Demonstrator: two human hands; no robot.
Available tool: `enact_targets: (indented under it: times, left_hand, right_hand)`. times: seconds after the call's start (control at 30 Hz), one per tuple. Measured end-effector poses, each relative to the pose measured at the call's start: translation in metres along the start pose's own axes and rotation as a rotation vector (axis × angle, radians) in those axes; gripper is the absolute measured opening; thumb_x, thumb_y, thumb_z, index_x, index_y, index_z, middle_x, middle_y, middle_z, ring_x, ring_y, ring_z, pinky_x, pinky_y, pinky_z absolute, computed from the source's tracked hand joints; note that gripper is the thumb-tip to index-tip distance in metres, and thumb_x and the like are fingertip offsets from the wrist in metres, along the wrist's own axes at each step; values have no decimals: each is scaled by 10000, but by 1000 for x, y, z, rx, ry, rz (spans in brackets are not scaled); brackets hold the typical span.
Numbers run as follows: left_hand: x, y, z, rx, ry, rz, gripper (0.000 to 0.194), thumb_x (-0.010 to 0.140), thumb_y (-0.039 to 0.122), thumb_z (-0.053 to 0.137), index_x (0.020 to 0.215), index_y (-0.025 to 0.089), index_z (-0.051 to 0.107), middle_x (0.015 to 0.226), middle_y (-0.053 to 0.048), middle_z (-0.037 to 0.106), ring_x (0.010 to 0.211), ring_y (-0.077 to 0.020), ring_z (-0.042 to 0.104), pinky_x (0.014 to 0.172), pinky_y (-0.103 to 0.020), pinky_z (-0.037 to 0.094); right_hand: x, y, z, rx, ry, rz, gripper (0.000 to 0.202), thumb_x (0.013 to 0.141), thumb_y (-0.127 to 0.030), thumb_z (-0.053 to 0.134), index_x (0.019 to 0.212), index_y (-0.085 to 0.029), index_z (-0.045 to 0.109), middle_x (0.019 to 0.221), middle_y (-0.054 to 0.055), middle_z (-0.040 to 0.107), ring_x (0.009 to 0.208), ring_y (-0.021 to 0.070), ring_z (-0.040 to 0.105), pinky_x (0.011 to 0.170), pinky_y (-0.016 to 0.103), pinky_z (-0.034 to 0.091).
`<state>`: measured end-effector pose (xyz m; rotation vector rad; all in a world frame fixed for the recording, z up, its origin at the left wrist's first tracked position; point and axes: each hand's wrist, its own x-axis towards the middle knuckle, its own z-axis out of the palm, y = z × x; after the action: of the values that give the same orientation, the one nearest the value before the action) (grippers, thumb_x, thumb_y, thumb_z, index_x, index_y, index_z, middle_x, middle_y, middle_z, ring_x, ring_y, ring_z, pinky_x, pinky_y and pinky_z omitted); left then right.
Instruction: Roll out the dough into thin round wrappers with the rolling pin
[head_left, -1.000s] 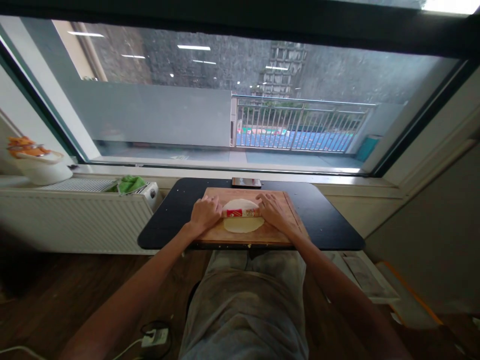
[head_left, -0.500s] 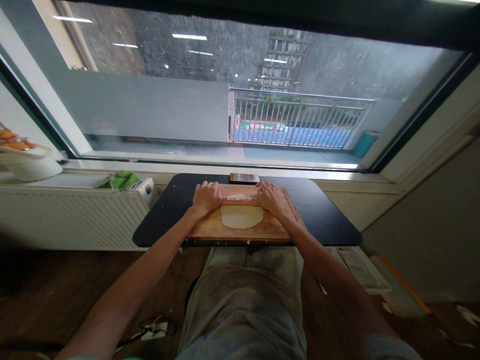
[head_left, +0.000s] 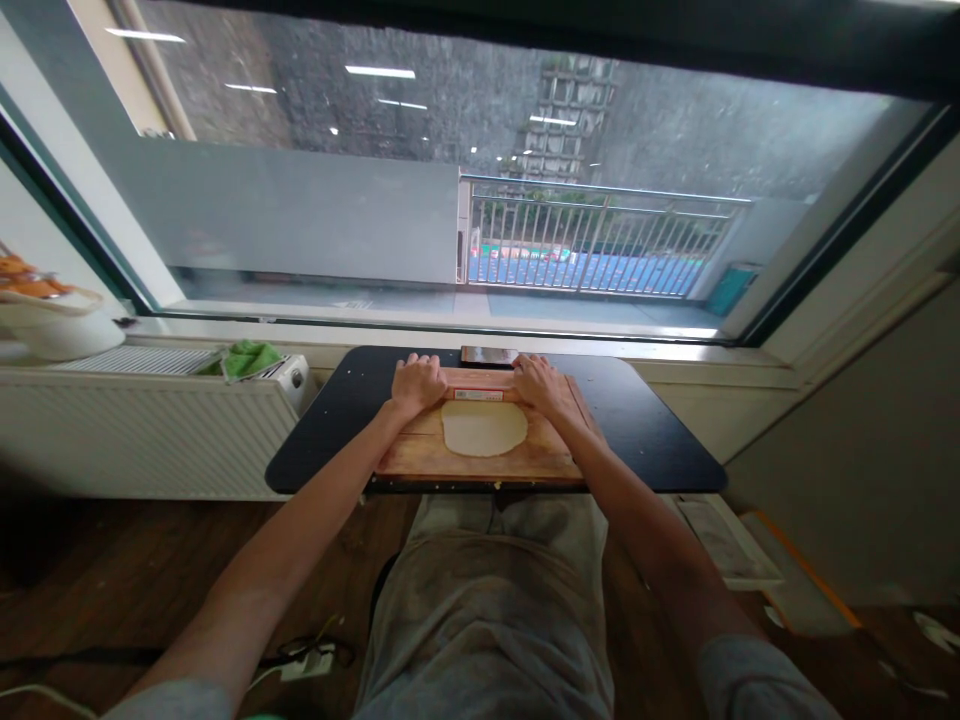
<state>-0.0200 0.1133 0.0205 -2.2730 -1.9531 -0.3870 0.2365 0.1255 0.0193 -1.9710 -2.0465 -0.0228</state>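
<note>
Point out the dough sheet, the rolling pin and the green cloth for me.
Dough sheet (head_left: 484,430), head view, middle of its upper face.
Rolling pin (head_left: 478,395), head view, on its printed label.
Green cloth (head_left: 253,357), head view, on its crumpled top.

Smooth, matt, pale sheet of dough (head_left: 484,428) on a wooden board (head_left: 420,457) with visible grain. The table (head_left: 652,430) looks dark, with a soft sheen. Beyond the glass, a shiny metal railing (head_left: 600,190); crumpled green cloth (head_left: 251,358) at left.
</note>
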Motion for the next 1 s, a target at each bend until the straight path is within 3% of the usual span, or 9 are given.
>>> enact_targets:
  times: [0.27,0.47,0.6,0.73,0.9,1.0]
  left_hand:
    - [-12,2,-8,46,-50,37,446,1089,344,332,1270,154,693,1400,-223,668,1328,-384,562,1076,-538,458]
    - [-33,2,-10,52,-58,101,480,1117,363,305,1303,169,702,1416,-196,676,1330,-362,579,1068,-531,483]
    - [-50,-3,-1,7,-18,141,478,1136,361,296,1389,199,668,1472,-142,690,1382,-309,594,1091,-471,489]
    - [-64,-7,4,-20,33,212,476,1145,380,294,1367,202,675,1492,-129,688,1420,-288,589,1110,-437,488]
    - [-60,-7,4,-30,48,208,484,1141,377,299,1371,191,683,1480,-136,693,1396,-301,597,1091,-463,504]
    - [-48,-6,3,-34,48,175,467,1136,377,321,1355,210,698,1440,-125,716,1377,-304,595,1088,-470,500]
  right_hand:
    - [-4,8,8,-28,-53,-92,424,1087,-234,400,1418,-233,665,1390,157,664,1252,303,583,1062,420,449]
    - [-22,15,13,-174,-4,-240,483,1101,-239,387,1539,-180,583,1442,187,659,1310,315,551,1140,468,420]
    - [-45,16,11,-291,26,-423,417,1094,-216,429,1421,-170,683,1541,177,625,1351,357,534,1145,508,435]
    - [-66,15,8,-328,82,-455,381,1090,-191,444,1359,-165,713,1524,174,640,1348,368,549,1148,517,445]
    - [-62,14,7,-319,85,-460,356,1090,-193,441,1281,-134,735,1516,207,639,1319,378,552,1124,538,452]
    - [-46,13,8,-259,39,-433,386,1089,-202,429,1355,-140,701,1476,204,664,1297,360,554,1118,518,447]
